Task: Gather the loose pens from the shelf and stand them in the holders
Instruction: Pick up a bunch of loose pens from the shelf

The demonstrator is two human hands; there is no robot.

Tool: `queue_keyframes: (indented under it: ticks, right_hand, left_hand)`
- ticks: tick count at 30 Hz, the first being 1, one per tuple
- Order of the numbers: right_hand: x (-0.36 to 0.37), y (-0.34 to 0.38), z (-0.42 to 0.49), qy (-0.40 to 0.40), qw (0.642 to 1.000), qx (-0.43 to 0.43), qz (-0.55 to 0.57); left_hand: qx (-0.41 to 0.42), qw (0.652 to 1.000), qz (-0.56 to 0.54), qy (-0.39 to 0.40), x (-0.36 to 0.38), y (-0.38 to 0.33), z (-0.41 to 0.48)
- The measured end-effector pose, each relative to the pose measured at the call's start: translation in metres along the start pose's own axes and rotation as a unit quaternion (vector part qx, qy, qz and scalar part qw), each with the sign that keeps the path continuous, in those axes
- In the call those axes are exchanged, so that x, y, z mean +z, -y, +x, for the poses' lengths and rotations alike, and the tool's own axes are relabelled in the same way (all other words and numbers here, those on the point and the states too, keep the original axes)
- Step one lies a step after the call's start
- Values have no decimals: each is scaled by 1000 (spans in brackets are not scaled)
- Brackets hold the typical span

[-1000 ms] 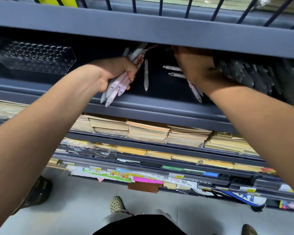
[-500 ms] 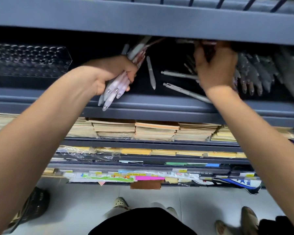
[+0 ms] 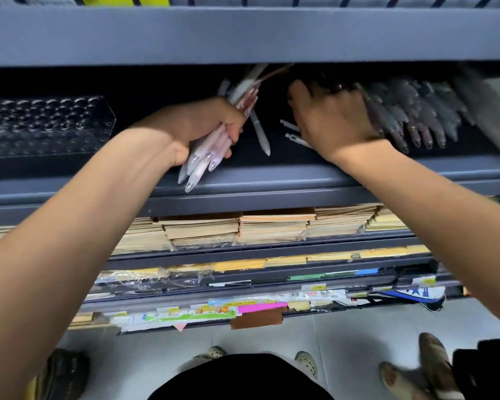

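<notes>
My left hand (image 3: pixel 202 131) grips a bundle of pale pink and white pens (image 3: pixel 205 160), tips pointing down over the front lip of the dark shelf (image 3: pixel 272 180). One loose white pen (image 3: pixel 261 134) lies on the shelf just right of that hand. My right hand (image 3: pixel 332 122) reaches deep into the shelf, back of the hand toward me, over two loose white pens (image 3: pixel 293 132); its fingertips are hidden, so its grasp is unclear. A clear acrylic holder (image 3: pixel 44 125) with rows of round holes stands at the far left of the shelf.
A row of dark grey pens (image 3: pixel 416 119) stands at the right, beside my right hand. The shelf above (image 3: pixel 243 36) hangs low over both hands. Stacks of notebooks (image 3: pixel 272 226) fill the shelves below. Other people's feet (image 3: pixel 427 368) stand on the floor at right.
My right hand has dropped from the top of the shelf opening and now covers the two white pens. The left hand still holds its bundle in the same place.
</notes>
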State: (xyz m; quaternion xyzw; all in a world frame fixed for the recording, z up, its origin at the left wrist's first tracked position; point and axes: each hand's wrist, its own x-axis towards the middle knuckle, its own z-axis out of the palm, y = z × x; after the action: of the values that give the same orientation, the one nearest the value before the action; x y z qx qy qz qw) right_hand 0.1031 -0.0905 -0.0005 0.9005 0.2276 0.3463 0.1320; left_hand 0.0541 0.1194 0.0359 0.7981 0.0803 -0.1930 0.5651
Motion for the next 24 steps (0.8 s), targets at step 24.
queue_keyframes:
  ticks: [24]
  right_hand:
    - [-26,-30,10,-130,574,402,702]
  left_hand:
    - [-2,998,-64,-8,-20,6,-4]
